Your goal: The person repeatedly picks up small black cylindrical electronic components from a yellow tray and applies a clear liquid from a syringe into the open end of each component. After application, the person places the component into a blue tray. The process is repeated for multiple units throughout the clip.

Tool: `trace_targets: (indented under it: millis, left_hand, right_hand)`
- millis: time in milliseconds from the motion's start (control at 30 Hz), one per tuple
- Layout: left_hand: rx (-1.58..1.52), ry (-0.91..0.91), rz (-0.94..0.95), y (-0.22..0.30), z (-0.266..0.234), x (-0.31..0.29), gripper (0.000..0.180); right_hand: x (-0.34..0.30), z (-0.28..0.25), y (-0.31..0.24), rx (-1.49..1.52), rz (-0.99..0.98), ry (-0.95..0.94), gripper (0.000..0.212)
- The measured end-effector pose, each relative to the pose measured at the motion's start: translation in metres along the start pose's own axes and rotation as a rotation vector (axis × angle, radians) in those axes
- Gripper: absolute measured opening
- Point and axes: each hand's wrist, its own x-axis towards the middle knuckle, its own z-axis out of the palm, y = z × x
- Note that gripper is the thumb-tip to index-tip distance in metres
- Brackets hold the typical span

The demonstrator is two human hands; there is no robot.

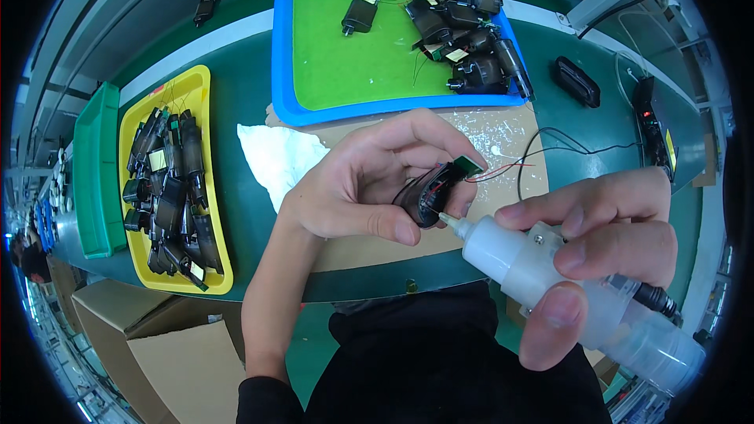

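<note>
Between the thumb and fingers of my left hand [357, 180] is a small black plastic housing [430, 195], its open side turned to the right. A green circuit board [469, 165] and thin red and black wires stick out of it. My right hand [605, 239] is wrapped round a translucent white glue dispenser [518, 255], held tilted. Its narrow nozzle points at the inside of the housing; whether the tip touches cannot be made out. Below both hands lies a brown cardboard sheet [369, 255] spotted with white.
Beyond the hands stands a blue tray [281, 71] with a green lining and a heap of similar black housings. At left, a yellow tray [206, 82] holds more, beside a green tray [98, 173]. White tissue [275, 157] lies on the cardboard. A cabled black device [656, 122] stands at right.
</note>
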Motion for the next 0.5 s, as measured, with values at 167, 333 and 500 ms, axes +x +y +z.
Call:
trace_targets:
  millis: [167, 333, 500]
  left_hand:
    - [0.011, 0.0, 0.016, 0.0002, -0.0015, -0.0015, 0.066]
    - [0.027, 0.005, 0.027, 0.0036, 0.0001, -0.0005, 0.065]
    - [0.049, -0.071, 0.065, 0.0035, -0.0036, 0.0008, 0.064]
  right_hand:
    - [0.001, -0.002, -0.0004, 0.003, -0.001, -0.03, 0.025]
    - [0.0013, -0.0026, -0.0018, -0.001, 0.003, -0.05, 0.025]
    - [0.0005, -0.0034, -0.0018, -0.004, 0.01, -0.07, 0.025]
